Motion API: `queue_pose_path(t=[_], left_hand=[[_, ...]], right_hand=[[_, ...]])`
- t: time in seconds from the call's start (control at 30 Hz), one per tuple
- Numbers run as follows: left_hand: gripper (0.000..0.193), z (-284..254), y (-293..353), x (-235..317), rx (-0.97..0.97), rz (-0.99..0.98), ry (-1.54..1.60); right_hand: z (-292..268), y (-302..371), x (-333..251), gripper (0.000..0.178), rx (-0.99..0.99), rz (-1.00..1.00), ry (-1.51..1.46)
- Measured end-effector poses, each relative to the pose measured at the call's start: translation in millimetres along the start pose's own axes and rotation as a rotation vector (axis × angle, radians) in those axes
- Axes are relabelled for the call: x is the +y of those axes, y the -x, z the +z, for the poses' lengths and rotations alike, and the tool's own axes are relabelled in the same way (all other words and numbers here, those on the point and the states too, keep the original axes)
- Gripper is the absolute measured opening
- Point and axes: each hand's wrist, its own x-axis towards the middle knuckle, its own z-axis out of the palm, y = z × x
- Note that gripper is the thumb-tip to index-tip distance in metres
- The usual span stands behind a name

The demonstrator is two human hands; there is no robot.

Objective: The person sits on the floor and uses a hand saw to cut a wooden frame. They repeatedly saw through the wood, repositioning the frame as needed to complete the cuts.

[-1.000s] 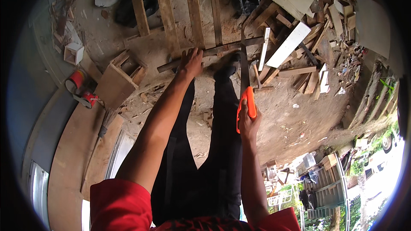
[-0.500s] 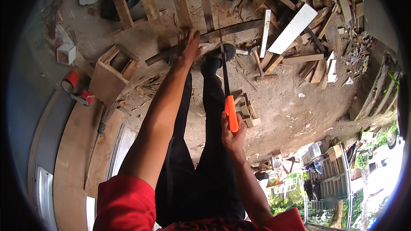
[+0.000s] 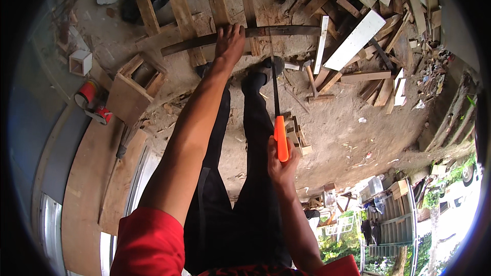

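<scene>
My left hand (image 3: 230,44) lies over a long, dark wooden plank (image 3: 294,30), its fingers curled across the far edge. The plank runs crosswise in front of my feet, over the ends of several wooden beams. In my right hand (image 3: 284,167) is the orange handle of a handsaw (image 3: 282,138), gripped with the fingers around it. The thin dark blade points away from me, past my right shoe. Its far part meets the plank to the right of my left hand; whether the teeth are in the wood I cannot tell.
Several wooden beams (image 3: 179,13) stretch away beyond the plank. A hammer (image 3: 311,79) lies right of my shoe, near white boards (image 3: 355,40) and a heap of wood scraps. An open wooden box (image 3: 134,84) and red cans (image 3: 88,92) stand at the left.
The plank has turned, its left end shifting farther away, so it lies more level. My left hand moved slightly away and right with it. The saw shifted a little to the right.
</scene>
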Motion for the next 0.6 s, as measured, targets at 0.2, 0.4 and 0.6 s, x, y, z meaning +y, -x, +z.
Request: queue_pose_path(t=[0.2,0.4,0.6], left_hand=[[0.040,-10.2,-23.1,-9.1,0.079,-0.023,0.199],[0.041,3.2,-42.3,-19.4,0.270,-0.086,0.299],[0.054,33.0,-40.8,-16.1,0.448,-0.055,0.288]], right_hand=[[-3.0,-15.4,-16.7,0.030,-0.009,-0.047,0.067],[4.3,-20.5,-29.6,0.029,-0.009,0.008,0.011],[2.1,-22.2,-48.2,0.029,-0.025,0.009,0.069]])
